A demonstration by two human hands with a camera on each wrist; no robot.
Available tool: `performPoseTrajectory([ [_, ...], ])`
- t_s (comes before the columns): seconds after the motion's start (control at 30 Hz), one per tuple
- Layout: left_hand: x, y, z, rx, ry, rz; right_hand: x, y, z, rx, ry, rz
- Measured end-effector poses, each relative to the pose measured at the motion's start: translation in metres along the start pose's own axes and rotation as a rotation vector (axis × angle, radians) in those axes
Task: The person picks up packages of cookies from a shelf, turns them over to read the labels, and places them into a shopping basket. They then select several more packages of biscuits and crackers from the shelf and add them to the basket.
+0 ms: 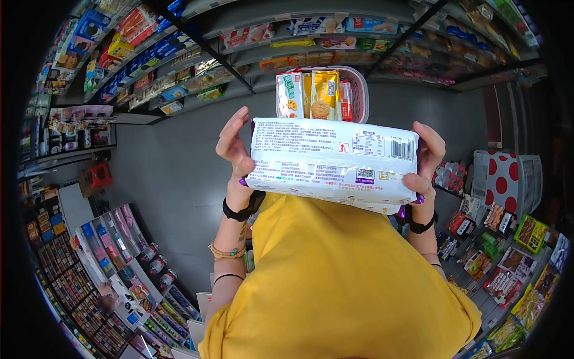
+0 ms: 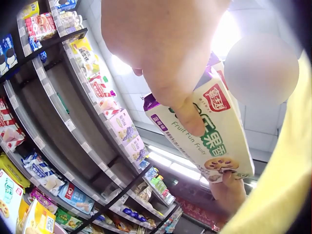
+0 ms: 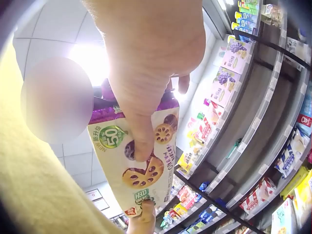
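A long white biscuit package with purple ends is held up across the chest, its printed text and barcode side facing the head camera. The left hand grips its left end, and the right hand grips the right end with the thumb on the near side. In the left wrist view the left hand has a finger on the package's fruit-cookie face. The right wrist view shows the right hand with a finger against the same package.
Behind the package, a pink basket on the floor holds several snack packs. Shelves of packaged snacks curve across the back and left. A spotted red-and-white item and more snack packs are at the right.
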State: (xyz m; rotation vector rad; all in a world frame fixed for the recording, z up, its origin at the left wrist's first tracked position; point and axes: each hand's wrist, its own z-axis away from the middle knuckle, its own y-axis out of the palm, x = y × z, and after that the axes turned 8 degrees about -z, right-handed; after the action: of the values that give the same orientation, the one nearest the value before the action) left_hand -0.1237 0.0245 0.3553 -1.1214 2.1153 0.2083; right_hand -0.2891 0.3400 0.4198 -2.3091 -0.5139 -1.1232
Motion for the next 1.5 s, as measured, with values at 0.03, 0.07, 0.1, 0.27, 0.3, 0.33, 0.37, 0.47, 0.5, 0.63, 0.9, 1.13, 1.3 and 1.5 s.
performPoseTrajectory([
  [0.03,-0.003,0.000,-0.001,0.002,0.021,-0.038,-0.001,0.001,0.000,0.004,-0.001,-0.003],
  [0.07,-0.005,0.001,-0.003,0.004,0.042,-0.076,-0.003,0.001,0.000,0.006,-0.005,-0.007],
  [0.1,-0.005,0.001,-0.002,0.006,0.051,-0.103,-0.005,0.001,0.000,0.007,-0.009,-0.011],
  [0.27,-0.003,-0.003,0.002,0.017,0.041,-0.146,-0.007,0.002,-0.003,0.029,-0.030,-0.016],
  [0.3,-0.002,-0.004,0.003,0.014,0.036,-0.124,-0.007,0.002,-0.004,0.035,-0.039,-0.012],
  [0.33,-0.001,-0.005,0.003,0.012,0.031,-0.102,-0.007,0.003,-0.005,0.036,-0.043,-0.012],
  [0.37,0.001,-0.005,0.002,0.004,0.026,-0.064,-0.007,0.003,-0.005,0.038,-0.047,-0.012],
  [0.47,0.006,-0.006,0.004,0.003,0.011,0.001,-0.007,0.005,-0.006,0.029,-0.043,-0.033],
  [0.5,0.007,-0.006,0.005,0.006,0.001,0.018,-0.008,0.006,-0.007,0.023,-0.041,-0.047],
  [0.63,0.007,-0.007,0.004,0.022,-0.042,0.071,-0.009,0.006,-0.006,0.017,-0.038,-0.044],
  [0.9,0.010,-0.007,0.005,0.033,-0.032,0.054,-0.007,0.007,-0.007,0.016,-0.023,-0.035],
  [1.13,0.006,-0.010,0.001,0.125,0.085,-0.076,-0.007,0.007,-0.007,0.000,-0.018,-0.020],
  [1.3,-0.003,-0.001,-0.005,0.090,0.113,-0.218,-0.010,0.006,-0.006,-0.001,-0.020,-0.014],
  [1.5,-0.003,-0.003,-0.004,0.119,0.117,-0.241,-0.009,0.006,-0.004,-0.012,0.003,-0.012],
])
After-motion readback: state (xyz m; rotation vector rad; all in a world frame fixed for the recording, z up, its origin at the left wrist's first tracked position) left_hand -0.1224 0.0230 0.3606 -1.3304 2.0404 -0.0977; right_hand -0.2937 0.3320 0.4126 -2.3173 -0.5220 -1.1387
